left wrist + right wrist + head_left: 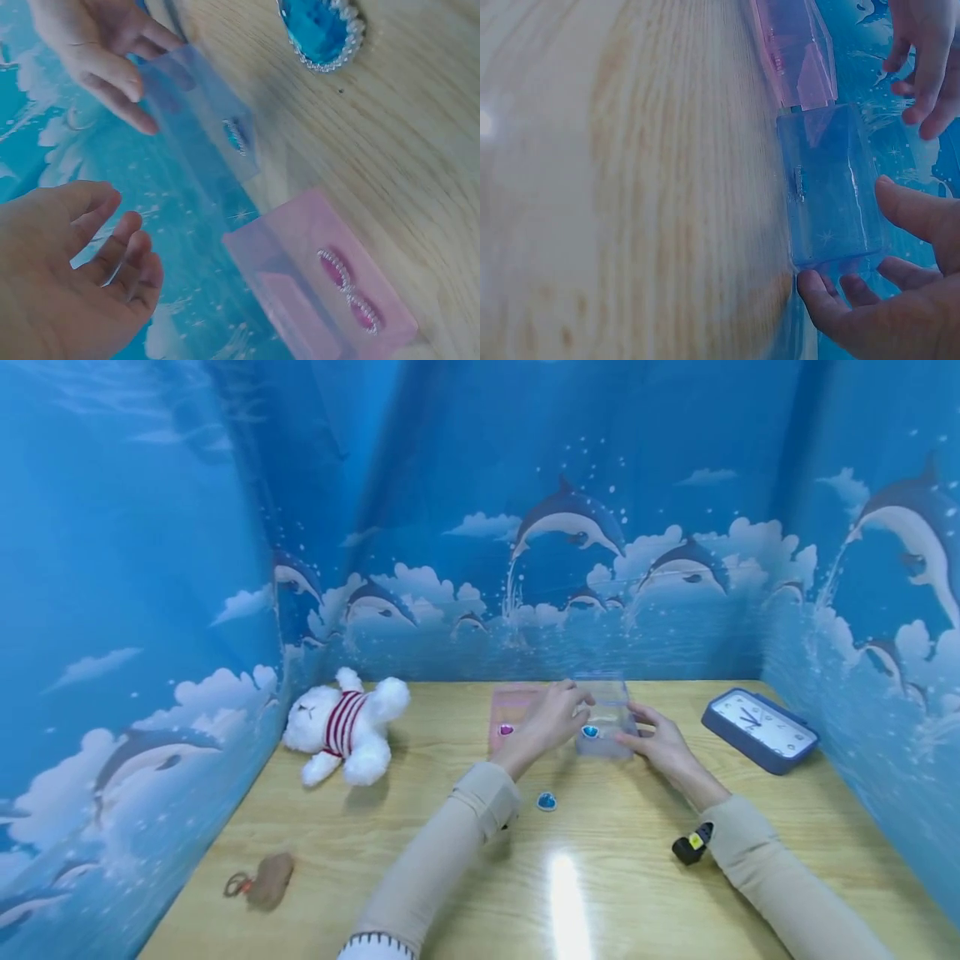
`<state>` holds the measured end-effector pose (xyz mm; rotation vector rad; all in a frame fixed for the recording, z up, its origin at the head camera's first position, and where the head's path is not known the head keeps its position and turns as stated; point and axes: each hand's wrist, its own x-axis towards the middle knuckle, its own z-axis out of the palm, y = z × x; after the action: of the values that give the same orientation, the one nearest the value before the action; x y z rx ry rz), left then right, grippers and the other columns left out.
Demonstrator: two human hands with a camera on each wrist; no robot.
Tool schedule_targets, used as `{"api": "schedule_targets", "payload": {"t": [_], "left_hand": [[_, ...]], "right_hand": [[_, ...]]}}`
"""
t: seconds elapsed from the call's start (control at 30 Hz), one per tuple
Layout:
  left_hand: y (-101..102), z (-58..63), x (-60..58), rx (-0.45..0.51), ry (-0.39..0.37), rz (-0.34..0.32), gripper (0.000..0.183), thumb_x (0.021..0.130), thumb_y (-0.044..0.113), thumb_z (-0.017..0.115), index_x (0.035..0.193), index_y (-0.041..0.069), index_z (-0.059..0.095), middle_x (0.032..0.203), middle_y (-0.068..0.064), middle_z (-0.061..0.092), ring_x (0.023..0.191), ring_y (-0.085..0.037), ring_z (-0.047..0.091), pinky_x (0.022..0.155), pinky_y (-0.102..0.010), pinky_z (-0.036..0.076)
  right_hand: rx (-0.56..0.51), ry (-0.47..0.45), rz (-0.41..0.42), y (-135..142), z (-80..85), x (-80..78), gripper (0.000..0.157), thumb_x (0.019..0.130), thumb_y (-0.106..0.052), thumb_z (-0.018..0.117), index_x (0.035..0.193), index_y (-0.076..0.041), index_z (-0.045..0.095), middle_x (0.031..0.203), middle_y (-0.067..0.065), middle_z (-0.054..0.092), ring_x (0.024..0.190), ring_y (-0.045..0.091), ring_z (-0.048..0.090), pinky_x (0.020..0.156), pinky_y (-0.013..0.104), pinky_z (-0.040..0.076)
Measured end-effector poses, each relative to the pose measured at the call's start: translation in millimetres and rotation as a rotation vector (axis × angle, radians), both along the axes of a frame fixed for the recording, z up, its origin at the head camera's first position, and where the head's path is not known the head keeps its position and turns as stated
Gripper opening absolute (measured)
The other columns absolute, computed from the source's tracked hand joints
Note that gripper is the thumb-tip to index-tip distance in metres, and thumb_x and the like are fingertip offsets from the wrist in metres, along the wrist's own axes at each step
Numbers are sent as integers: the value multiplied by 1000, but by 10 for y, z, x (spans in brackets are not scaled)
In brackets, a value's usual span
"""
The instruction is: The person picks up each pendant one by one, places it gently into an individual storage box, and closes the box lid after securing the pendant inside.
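Observation:
A see-through blue box (606, 746) stands near the back of the wooden table, with a blue gem (590, 732) trimmed in silver inside it. At its right end my right hand (663, 747) holds it, thumb by the rim and fingers curved against the end, as the right wrist view shows (885, 300). My left hand (551, 718) hovers between this box and a see-through pink box (319, 217), fingers loosely bent and nothing in them. Inside the pink box lies a pink gem (506, 729). Another blue gem (547, 802) lies on the table in front of the boxes.
A white plush toy (352, 722) in a striped top lies at the back left. Nearer on that side is a small brown pouch (272, 881) with a ring. A blue-framed clock (761, 727) lies at the right. Dolphin-print curtains (465, 527) surround the table.

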<state>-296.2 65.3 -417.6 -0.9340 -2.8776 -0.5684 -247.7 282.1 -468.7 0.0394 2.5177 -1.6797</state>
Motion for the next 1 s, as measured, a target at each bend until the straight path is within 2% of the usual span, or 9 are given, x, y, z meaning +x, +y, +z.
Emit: {"api": "schedule_targets", "payload": {"t": [0.1, 0.2, 0.4, 0.6, 0.83, 1.0], "left_hand": [[-94, 11, 100, 66, -38, -32, 26, 105, 24, 64, 130, 20, 71, 129, -1, 69, 117, -16, 66, 94, -29, 60], [-181, -8, 198, 84, -72, -71, 28, 106, 24, 63, 132, 18, 70, 129, -3, 69, 116, -17, 67, 93, -27, 61], [-342, -104, 341, -2, -110, -129, 27, 106, 26, 63, 131, 16, 70, 126, -3, 71, 114, -17, 68, 89, -23, 59], [-489, -202, 446, -90, -209, -134, 30, 104, 29, 67, 132, 18, 71, 129, -3, 70, 116, -16, 69, 91, -24, 59], [-609, -273, 510, -111, -284, -220, 34, 101, 33, 71, 133, 21, 71, 131, 0, 70, 116, -13, 68, 91, -22, 58], [-687, -271, 539, -131, -364, -273, 39, 99, 34, 75, 135, 23, 69, 131, 1, 66, 114, -11, 67, 91, -22, 57]], "right_hand": [[15, 7, 1, 24, 2, 7, 80, 106, -18, 65, 169, -6, 17, 170, 32, 22, 149, 55, 39, 115, 54, 51], [23, 9, 1, 37, 8, 1, 79, 106, -17, 64, 169, -5, 16, 170, 33, 21, 149, 55, 39, 115, 52, 52], [18, -14, 10, 16, 19, -15, 80, 107, -18, 63, 169, -7, 15, 171, 33, 19, 149, 55, 38, 114, 48, 52], [22, -26, 13, 6, 23, -30, 81, 107, -18, 63, 169, -7, 13, 171, 33, 18, 150, 54, 37, 115, 50, 52], [29, -33, 12, 11, 16, -34, 81, 106, -20, 64, 169, -8, 14, 170, 33, 19, 150, 54, 37, 114, 47, 53], [29, -31, 13, 5, 18, -22, 81, 107, -19, 63, 169, -8, 13, 170, 34, 19, 150, 55, 36, 116, 51, 51]]}}
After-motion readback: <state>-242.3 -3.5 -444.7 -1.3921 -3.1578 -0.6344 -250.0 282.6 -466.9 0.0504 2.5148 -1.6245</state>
